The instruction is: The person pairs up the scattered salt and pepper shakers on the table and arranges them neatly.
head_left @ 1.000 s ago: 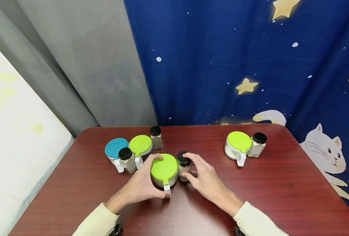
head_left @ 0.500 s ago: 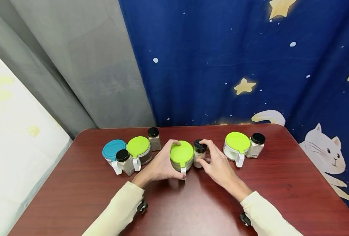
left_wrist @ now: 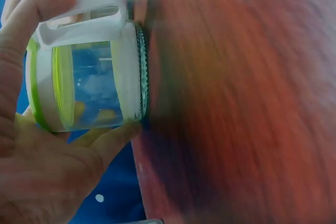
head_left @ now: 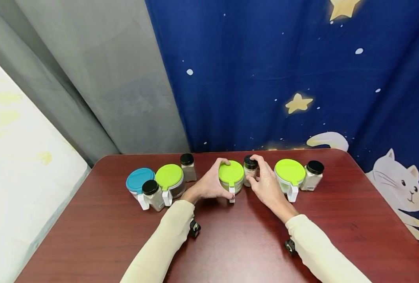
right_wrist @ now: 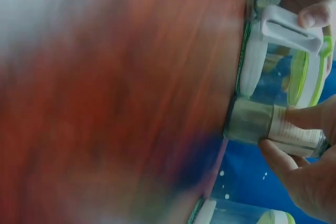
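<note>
The middle green-lidded jar (head_left: 231, 171) is standing beside a shaker (head_left: 250, 173), fingers of left hand (head_left: 210, 185) and right hand (head_left: 268, 188) respectively clamping them — pairing seemingly done, release remaining.

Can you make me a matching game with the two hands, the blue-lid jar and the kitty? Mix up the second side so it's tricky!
Column one
1. left hand
2. right hand
3. blue-lidded jar
4. cat

Column two
A. printed on the curtain
B. holds a black-capped bottle
C. farthest left of the containers on the table
D. holds a green-lidded jar

Right pairs: 1-D, 2-B, 3-C, 4-A
</note>
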`<control>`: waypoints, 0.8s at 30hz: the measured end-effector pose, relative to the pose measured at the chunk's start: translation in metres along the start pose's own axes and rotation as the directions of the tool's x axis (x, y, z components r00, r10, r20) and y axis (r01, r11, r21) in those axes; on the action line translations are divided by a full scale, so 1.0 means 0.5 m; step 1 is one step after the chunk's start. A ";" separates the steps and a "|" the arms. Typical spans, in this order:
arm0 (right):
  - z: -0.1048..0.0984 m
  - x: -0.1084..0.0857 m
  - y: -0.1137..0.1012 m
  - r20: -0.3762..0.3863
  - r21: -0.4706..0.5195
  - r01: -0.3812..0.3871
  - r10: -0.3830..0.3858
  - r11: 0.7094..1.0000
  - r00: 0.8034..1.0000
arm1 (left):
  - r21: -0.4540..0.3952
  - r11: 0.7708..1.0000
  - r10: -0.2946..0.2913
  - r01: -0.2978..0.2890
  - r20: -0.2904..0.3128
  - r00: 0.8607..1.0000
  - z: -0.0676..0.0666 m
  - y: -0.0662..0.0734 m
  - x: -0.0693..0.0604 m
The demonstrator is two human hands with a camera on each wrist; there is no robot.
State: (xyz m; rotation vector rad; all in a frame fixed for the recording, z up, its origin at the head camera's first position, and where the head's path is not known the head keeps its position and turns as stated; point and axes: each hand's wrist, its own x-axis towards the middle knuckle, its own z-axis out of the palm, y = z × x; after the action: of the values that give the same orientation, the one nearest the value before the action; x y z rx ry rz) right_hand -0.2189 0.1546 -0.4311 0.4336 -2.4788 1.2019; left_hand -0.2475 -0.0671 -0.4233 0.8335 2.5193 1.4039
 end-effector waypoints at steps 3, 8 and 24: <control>-0.006 0.006 0.000 -0.002 -0.033 -0.011 0.011 0.999 1.000 | -0.029 1.000 0.001 -0.001 -0.007 1.000 0.005 -0.005 0.010; -0.012 0.013 0.004 0.021 -0.055 -0.014 0.015 0.998 1.000 | -0.043 0.999 0.002 -0.004 -0.036 0.999 0.010 -0.010 0.026; -0.012 0.014 0.012 0.014 -0.093 -0.044 0.045 0.995 0.999 | 0.024 0.999 -0.037 0.038 -0.037 0.999 0.020 -0.002 0.026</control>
State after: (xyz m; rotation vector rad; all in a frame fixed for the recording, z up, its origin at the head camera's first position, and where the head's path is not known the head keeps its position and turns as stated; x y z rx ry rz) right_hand -0.2263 0.1620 -0.4287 0.3664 -2.5583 1.0990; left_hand -0.2552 -0.0533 -0.4279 0.7674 2.5704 1.3916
